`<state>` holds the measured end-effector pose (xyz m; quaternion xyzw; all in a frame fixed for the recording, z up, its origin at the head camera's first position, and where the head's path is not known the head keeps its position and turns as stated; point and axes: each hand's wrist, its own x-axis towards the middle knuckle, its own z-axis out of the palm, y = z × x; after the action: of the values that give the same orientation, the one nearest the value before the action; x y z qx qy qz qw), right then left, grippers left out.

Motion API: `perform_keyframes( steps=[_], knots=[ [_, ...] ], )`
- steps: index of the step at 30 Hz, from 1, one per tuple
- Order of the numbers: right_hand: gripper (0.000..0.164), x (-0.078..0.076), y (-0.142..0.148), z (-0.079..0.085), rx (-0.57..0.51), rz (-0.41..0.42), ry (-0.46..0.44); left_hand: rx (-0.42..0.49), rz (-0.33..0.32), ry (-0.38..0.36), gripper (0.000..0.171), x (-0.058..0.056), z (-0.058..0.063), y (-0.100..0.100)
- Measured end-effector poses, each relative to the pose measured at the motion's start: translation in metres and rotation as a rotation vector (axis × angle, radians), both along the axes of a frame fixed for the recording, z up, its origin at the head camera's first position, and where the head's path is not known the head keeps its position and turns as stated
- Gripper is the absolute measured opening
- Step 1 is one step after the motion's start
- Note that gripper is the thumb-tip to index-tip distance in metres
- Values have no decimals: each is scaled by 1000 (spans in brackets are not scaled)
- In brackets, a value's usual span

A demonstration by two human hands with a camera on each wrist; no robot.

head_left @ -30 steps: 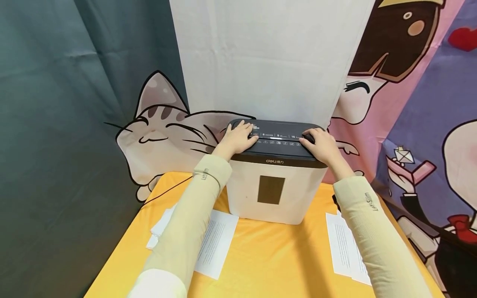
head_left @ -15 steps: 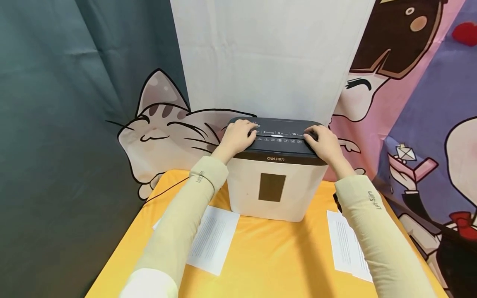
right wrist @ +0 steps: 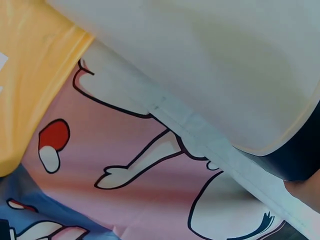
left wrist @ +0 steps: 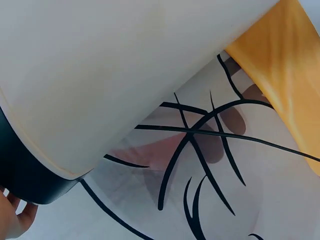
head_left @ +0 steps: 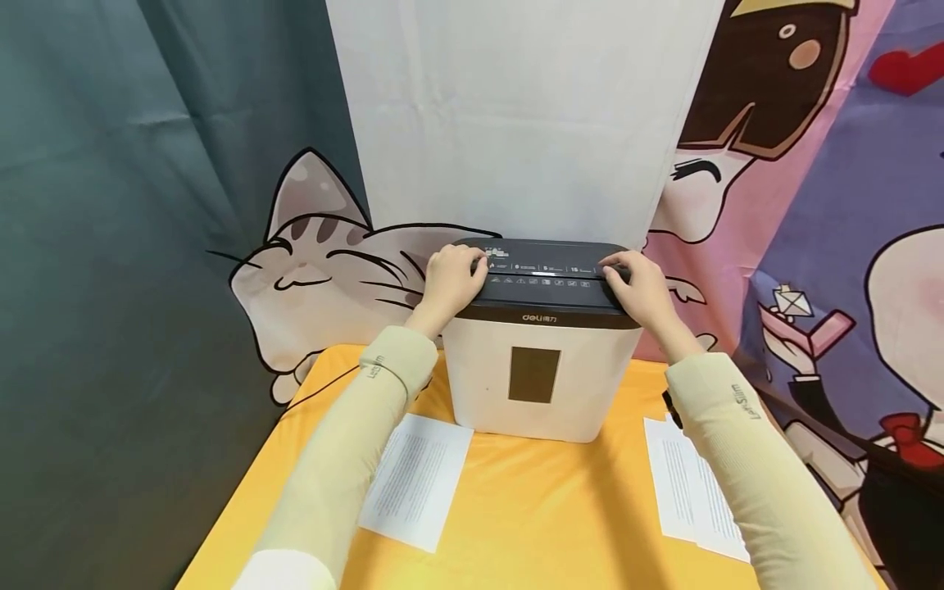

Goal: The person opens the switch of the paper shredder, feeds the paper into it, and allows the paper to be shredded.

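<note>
A paper shredder (head_left: 472,369) with a white bin and a dark top stands upright at the back of the yellow table. My left hand (head_left: 450,283) holds the left end of its dark shredder head (head_left: 549,291), fingers bent into the grip recess there. At the opposite end my right hand (head_left: 637,287) grips in the same way, thumb toward the front. Each wrist view shows the bin's side close up: part of the left hand (left wrist: 17,217) touches the dark rim, and a small part of the right hand (right wrist: 305,192) does too. The head sits level on the bin.
Printed paper sheets (head_left: 416,483) lie left of the shredder on the yellow tablecloth (head_left: 538,508), and more sheets (head_left: 682,492) lie at the right. A thin black cord (head_left: 320,389) runs off the table's left edge. A printed curtain (head_left: 516,123) hangs close behind.
My left hand has slid left from the top panel to the head's end, and its fingers have bent into the recess. The right hand's fingers have settled into theirs. The shredder stays in place.
</note>
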<state>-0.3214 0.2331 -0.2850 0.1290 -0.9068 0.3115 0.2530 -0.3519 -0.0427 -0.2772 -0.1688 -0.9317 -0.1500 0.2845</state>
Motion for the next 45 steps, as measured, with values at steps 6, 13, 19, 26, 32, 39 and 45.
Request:
perform_keyframes(
  steps=[6, 13, 19, 26, 32, 39, 45],
  knots=[
    [22, 1, -6, -2, -72, 33, 16, 14, -16, 42, 26, 4, 0, -6],
    [22, 9, -15, -6, -99, 69, 78, 36, -59, 69, 24, 12, -2, -6],
    [17, 24, -27, -14, -146, 132, 196, 94, -150, 180, 23, 24, -6, -6],
    [17, 37, -37, -19, -220, 166, 282, 196, -215, 247, 21, 37, -15, -14],
    [20, 50, -47, -30, -288, 217, 360, 247, -241, 293, 19, 48, -32, -26],
    [21, 63, -60, -43, -211, 286, 437, 288, -273, 363, 18, 62, -52, -39],
    [22, 72, -74, -55, -195, 369, 441, 324, -295, 352, 17, 75, -69, -47]
  ],
)
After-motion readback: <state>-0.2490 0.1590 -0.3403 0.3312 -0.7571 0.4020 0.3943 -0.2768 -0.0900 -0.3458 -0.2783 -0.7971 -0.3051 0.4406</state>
